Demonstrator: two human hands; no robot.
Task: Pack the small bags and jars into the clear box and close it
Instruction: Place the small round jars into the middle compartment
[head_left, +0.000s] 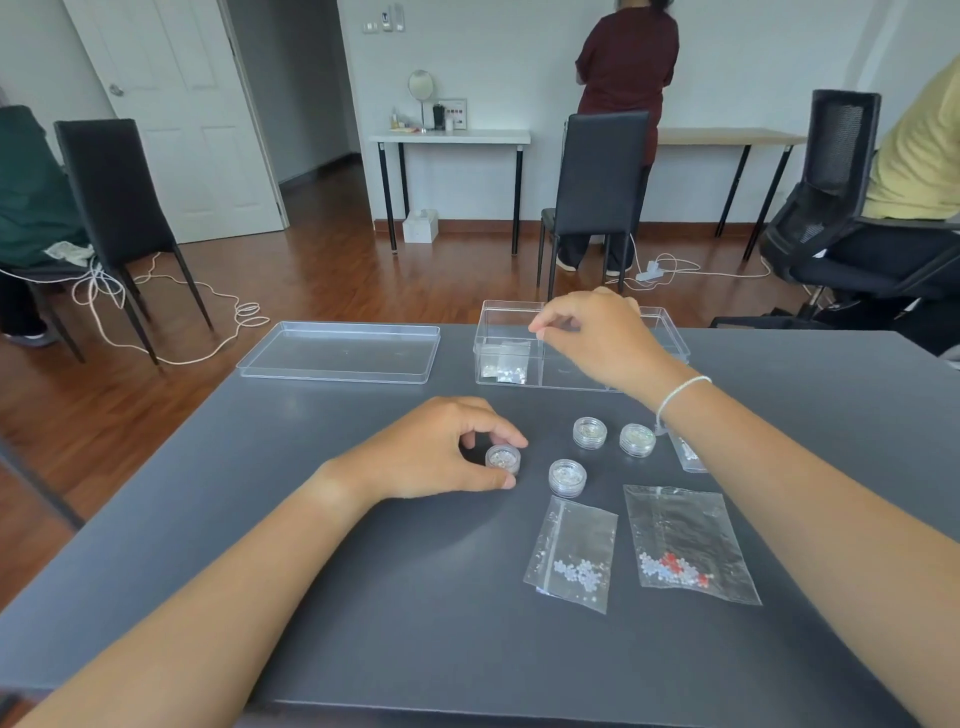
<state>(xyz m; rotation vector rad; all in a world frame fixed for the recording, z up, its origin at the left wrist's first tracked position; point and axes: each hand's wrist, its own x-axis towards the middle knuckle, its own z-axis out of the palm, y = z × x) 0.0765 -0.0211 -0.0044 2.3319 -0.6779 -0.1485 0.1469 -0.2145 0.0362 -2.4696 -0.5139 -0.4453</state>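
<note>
The clear box (660, 322) stands open at the table's far edge. My right hand (597, 338) hovers over it, thumb and forefinger pinched at the top of a small bag (506, 364) that stands in the left compartment. My left hand (436, 452) grips a small clear jar (503, 460) resting on the table. Three more jars (589, 432) (637, 439) (567, 477) stand to its right. Two small bags of beads (574, 553) (685, 543) lie flat nearer me. Another bag (688, 457) is partly hidden under my right forearm.
The box's clear lid (340, 351) lies upturned left of the box. The dark grey table (363, 597) ends just behind the box. Black chairs (597, 171), a cable on the floor and other people are beyond it.
</note>
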